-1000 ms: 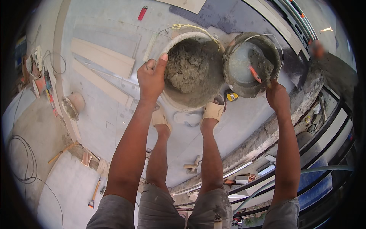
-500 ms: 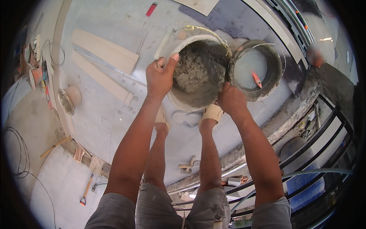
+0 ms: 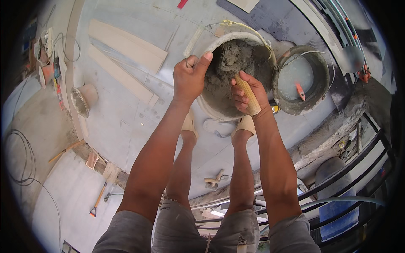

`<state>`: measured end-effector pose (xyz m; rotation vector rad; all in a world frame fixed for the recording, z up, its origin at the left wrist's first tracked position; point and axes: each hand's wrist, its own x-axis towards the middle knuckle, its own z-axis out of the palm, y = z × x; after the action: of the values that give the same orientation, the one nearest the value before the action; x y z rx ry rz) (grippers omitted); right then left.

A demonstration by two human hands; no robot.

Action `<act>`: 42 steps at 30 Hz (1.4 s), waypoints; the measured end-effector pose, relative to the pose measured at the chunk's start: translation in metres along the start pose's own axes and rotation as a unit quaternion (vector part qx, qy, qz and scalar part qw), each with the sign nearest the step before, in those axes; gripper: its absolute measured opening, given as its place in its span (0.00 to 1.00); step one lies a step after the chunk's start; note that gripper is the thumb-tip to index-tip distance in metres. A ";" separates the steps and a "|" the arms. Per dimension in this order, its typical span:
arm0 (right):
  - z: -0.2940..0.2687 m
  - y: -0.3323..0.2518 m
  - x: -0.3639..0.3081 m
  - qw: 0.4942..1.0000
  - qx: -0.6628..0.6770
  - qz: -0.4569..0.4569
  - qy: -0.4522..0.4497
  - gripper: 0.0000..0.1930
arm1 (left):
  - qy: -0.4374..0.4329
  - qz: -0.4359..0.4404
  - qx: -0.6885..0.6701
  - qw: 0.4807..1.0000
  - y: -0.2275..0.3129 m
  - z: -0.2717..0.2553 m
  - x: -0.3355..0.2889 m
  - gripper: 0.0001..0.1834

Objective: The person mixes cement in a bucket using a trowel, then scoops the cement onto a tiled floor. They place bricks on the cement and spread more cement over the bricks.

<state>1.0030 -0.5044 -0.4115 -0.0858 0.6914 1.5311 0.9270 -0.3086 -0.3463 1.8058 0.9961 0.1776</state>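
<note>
My left hand (image 3: 189, 80) is closed on the left rim of a bucket (image 3: 206, 99), its thumb over the edge. Wet grey mortar (image 3: 234, 55) lies inside, heaped toward the far side. Over the bucket's right part, my right hand (image 3: 255, 93) wraps round the pale wooden handle of a trowel (image 3: 249, 95). Its blade end points into the bucket, hidden by mortar and fingers. Right beside stands a second bucket (image 3: 280, 99), holding cloudy water and an orange-and-white tool (image 3: 300, 91).
Long beige boards (image 3: 126, 44) lie on the floor at the left, near a small tipped bucket (image 3: 84, 99). Two hand tools with light handles (image 3: 215, 179) rest by my feet. Black metal railings (image 3: 350, 170) curve along the right. A shovel (image 3: 98, 200) lies at the lower left.
My right hand has moved from the near right rim to over the bucket's inside, the trowel's handle now showing upright in it. My left hand stays on the rim. The whole view has shifted slightly.
</note>
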 end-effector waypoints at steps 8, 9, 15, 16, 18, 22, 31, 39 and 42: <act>0.078 -0.003 -0.059 0.285 -0.911 -0.074 0.290 0.14 | -0.039 -0.067 -0.006 0.997 0.003 -0.010 0.012 0.36; 0.070 -0.013 -0.036 0.235 -0.919 -0.031 0.314 0.12 | -0.040 -0.067 -0.019 0.997 0.004 -0.010 0.013 0.37; 0.033 0.021 -0.021 0.204 -0.937 0.075 0.271 0.09 | -0.039 -0.008 0.027 0.999 0.014 0.002 0.011 0.36; 0.055 0.025 -0.031 0.202 -0.940 0.091 0.259 0.08 | -0.035 -0.011 0.026 0.999 0.013 0.001 0.012 0.36; 0.106 0.028 -0.043 0.145 -0.958 0.130 0.210 0.12 | -0.024 -0.025 0.028 0.999 0.010 -0.003 0.014 0.36; 0.139 0.015 -0.021 0.084 -0.941 0.071 0.321 0.14 | -0.031 -0.026 0.024 0.999 0.011 -0.007 0.006 0.36; 0.059 -0.041 0.012 0.408 -0.824 0.285 0.269 0.08 | -0.040 -0.072 -0.074 0.994 -0.023 -0.029 0.018 0.34; -0.004 0.004 0.014 0.772 -0.577 0.166 0.208 0.08 | -0.019 -0.088 -0.155 0.984 -0.047 -0.029 0.032 0.31; 0.002 0.023 0.026 0.880 -0.422 0.105 0.192 0.07 | -0.016 -0.105 -0.162 0.981 -0.042 -0.027 0.029 0.30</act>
<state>0.9799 -0.4788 -0.4133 -1.0239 0.2864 1.9589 0.9084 -0.2637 -0.3776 1.3958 1.0604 0.1694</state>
